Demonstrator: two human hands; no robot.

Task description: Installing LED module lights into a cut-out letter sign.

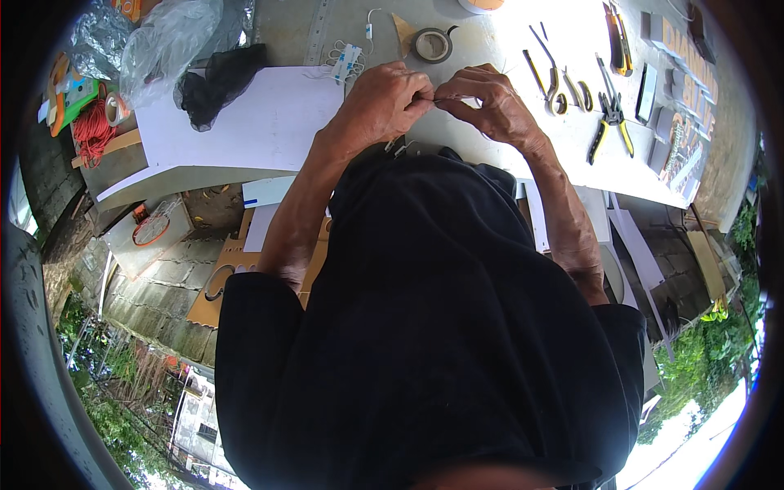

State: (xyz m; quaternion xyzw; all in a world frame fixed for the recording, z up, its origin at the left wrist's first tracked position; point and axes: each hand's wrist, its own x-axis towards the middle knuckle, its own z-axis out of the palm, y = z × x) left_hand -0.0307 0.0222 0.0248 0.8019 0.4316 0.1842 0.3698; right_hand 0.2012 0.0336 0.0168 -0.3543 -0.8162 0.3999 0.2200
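My left hand [388,100] and my right hand [492,102] meet above the near edge of the table, fingertips pinched close together. Something thin and dark runs between the two pinches; it is too small to name. Just beyond them lies a roll of dark tape [443,60]. Beside my left hand is a small bundle of white modules with thin white wires [347,63]. To the right of my right hand are slim dark-handled tools [552,79] and yellow-and-black pliers [608,122] with their handles apart.
A large white sheet [245,122] covers the table's left, with crumpled black mesh [214,86] and clear plastic bags [167,45] over it. Red cord [95,131] sits at far left. A utility knife [618,41] and raised block letters [682,49] lie at right.
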